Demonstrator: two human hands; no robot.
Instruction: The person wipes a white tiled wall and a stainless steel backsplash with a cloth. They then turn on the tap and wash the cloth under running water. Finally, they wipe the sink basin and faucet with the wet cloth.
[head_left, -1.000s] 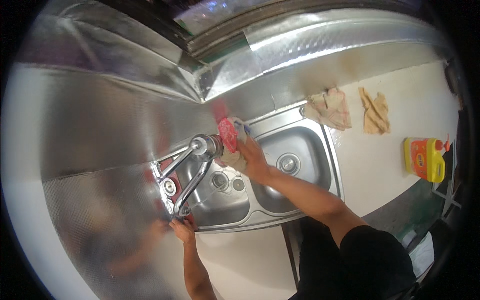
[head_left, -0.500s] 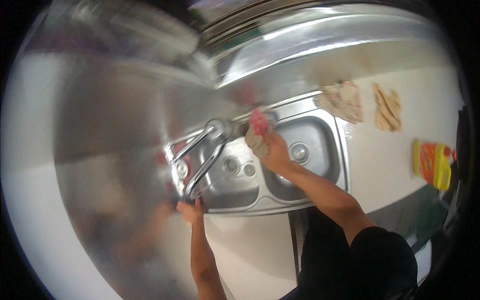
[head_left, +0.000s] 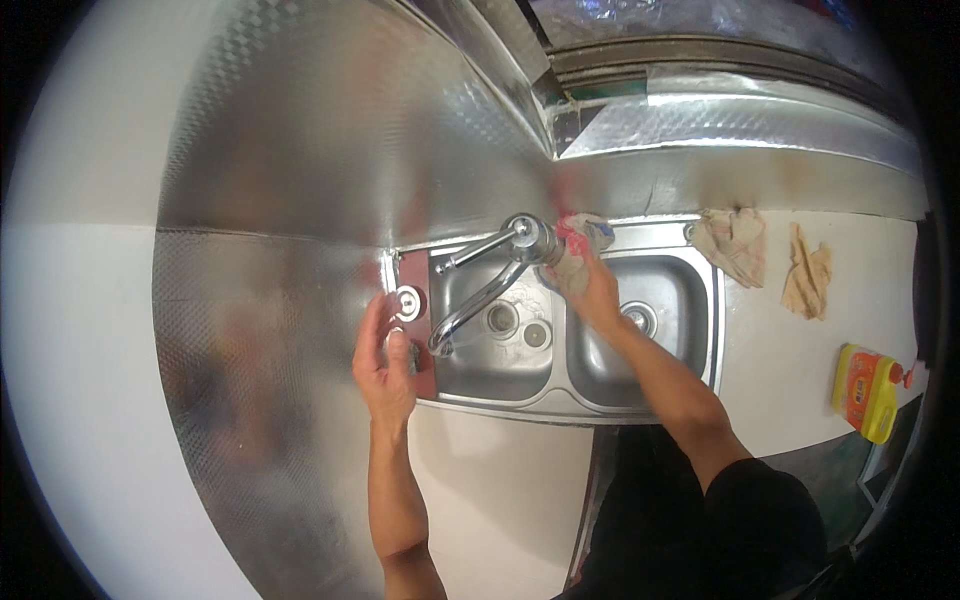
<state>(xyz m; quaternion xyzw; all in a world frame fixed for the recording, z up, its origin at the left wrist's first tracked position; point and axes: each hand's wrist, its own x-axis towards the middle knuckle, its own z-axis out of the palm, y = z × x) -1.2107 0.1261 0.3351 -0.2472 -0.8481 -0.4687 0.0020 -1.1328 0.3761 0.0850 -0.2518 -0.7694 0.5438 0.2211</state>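
My right hand point(head_left: 597, 297) grips a crumpled cloth point(head_left: 570, 270), beige-grey with red and blue patches. That cloth lies against the base of the chrome faucet point(head_left: 537, 242), at the back of the double sink point(head_left: 560, 388). The faucet's spout reaches over the left basin. At the sink's left end my left hand point(head_left: 384, 358) has its fingers stretched out and the thumb apart, beside a reddish-brown strip point(head_left: 417, 270). Close to its fingertips sits a round metal drain strainer point(head_left: 408, 302). Something small and greyish by the thumb is partly hidden.
A checked cloth point(head_left: 735, 245) and a tan cloth point(head_left: 807, 272) lie on the pale counter point(head_left: 770, 370) to the right. Farther right is a yellow bottle point(head_left: 865, 392) with an orange label. Metal-sheeted walls point(head_left: 290, 190) border the sink's left and back.
My left hand has left the end of the spout and moved up beside the strainer, its fingers extended. The cloth in my right hand now presses closer to the faucet base. The view has shifted.
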